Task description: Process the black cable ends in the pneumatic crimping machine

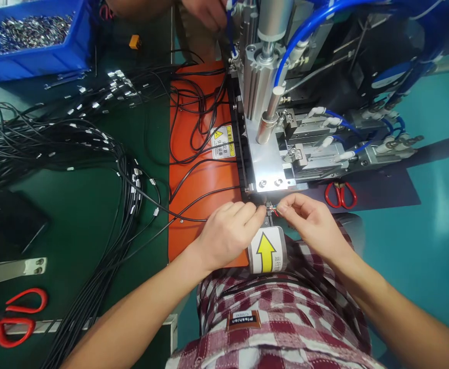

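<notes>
My left hand (230,233) is closed around a black cable (191,219), near its end at the front of the metal machine (265,159). Small coloured wires (273,209) fan out of the cable end beside a small dark fixture. My right hand (311,220) pinches the tips of those wires between thumb and forefinger. Just below both hands is a plate with a yellow arrow (266,253). More black cables lie over the orange panel (209,179) and run into the machine's side.
Bundles of black cables (120,154) with metal ends cover the green table. A blue bin (40,56) holds small metal parts. Red-handled scissors (20,318) lie at lower left, red-handled cutters (340,196) right of the machine. Another person's hand (207,13) is at the top.
</notes>
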`<state>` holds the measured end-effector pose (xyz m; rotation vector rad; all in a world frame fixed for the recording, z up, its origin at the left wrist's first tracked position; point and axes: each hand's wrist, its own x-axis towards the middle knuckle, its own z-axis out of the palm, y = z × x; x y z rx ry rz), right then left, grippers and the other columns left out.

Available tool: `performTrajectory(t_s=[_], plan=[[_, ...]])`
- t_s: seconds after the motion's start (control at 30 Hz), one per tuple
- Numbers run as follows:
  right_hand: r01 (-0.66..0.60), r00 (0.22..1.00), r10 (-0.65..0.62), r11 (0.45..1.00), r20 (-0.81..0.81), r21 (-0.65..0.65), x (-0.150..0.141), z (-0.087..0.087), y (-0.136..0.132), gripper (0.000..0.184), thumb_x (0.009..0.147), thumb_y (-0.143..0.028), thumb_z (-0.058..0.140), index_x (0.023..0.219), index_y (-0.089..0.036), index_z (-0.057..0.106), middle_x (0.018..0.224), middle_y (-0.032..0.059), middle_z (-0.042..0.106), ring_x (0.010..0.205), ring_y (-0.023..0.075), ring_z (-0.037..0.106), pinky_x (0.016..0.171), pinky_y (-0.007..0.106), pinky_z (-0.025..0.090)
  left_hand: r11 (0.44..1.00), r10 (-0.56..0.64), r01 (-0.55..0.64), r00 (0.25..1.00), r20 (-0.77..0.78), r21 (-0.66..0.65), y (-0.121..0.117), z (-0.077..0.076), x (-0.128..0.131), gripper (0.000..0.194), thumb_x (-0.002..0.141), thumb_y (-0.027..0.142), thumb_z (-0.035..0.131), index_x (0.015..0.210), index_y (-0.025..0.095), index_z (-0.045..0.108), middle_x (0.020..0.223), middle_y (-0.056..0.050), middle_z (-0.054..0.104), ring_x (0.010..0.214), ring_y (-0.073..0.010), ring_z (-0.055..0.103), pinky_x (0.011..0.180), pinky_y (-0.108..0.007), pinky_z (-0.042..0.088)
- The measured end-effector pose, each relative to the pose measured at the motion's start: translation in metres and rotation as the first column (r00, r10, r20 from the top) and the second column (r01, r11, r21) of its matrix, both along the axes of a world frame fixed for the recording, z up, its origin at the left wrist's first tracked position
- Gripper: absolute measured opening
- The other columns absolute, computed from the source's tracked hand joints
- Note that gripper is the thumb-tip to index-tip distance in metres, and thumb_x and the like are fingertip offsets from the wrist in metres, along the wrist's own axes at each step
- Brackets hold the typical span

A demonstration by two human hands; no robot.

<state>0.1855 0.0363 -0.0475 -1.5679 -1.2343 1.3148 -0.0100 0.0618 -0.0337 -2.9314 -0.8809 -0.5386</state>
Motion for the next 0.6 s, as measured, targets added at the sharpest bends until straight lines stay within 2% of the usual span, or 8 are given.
performTrajectory(t_s=[0.2, 0.37, 0.53, 0.6], plan=[[0.039, 0.999, -0.039, 0.999, -0.013, 0.028, -0.0027, -0.0011, -0.0025, 0.027, 0.08, -0.043, 0.063, 0.07, -0.02, 0.056, 0.069, 0.0008, 0.055, 0.065, 0.0164, 0.05, 0.063, 0.028, 0.042, 1.0, -0.003, 0.002, 1.0, -0.004, -0.013, 0.0, -0.0009, 0.0, 0.027, 0.097, 0.014, 0.035, 0.108, 0.008, 0.059, 0.074, -0.005, 0.061, 0.066, -0.0163, 0.056, 0.059, -0.029, 0.044], [0.006, 1.0, -0.007, 1.0, -0.006, -0.004, -0.0017, -0.0018, -0.0021, 0.024, 0.083, -0.039, 0.062, 0.072, -0.019, 0.056, 0.069, 0.0006, 0.055, 0.064, 0.0157, 0.05, 0.062, 0.027, 0.043, 1.0, -0.011, 0.012, 1.0, 0.012, -0.024, -0.0002, -0.0017, -0.0006, 0.027, 0.097, 0.013, 0.035, 0.109, 0.007, 0.058, 0.074, -0.005, 0.062, 0.066, -0.0165, 0.056, 0.059, -0.029, 0.045], [-0.032, 0.981, 0.003, 0.989, 0.196, 0.147, -0.0021, -0.0074, -0.0075, 0.019, 0.089, -0.036, 0.055, 0.079, -0.02, 0.056, 0.077, 0.0034, 0.057, 0.071, 0.0182, 0.053, 0.065, 0.029, 0.044, 1.0, -0.006, 0.006, 1.0, -0.007, -0.024, -0.0001, -0.0016, -0.0008, 0.028, 0.098, 0.014, 0.033, 0.111, 0.008, 0.058, 0.075, -0.005, 0.062, 0.067, -0.0163, 0.056, 0.06, -0.029, 0.044], [-0.034, 0.973, -0.008, 0.983, 0.23, 0.178, -0.0028, -0.0083, -0.0083, 0.018, 0.089, -0.036, 0.054, 0.079, -0.02, 0.055, 0.079, 0.0045, 0.058, 0.073, 0.0191, 0.053, 0.065, 0.03, 0.044, 1.0, -0.009, 0.009, 1.0, -0.01, -0.025, 0.0, -0.0011, -0.0009, 0.028, 0.098, 0.014, 0.033, 0.111, 0.008, 0.058, 0.075, -0.005, 0.061, 0.067, -0.0165, 0.057, 0.06, -0.03, 0.044]])
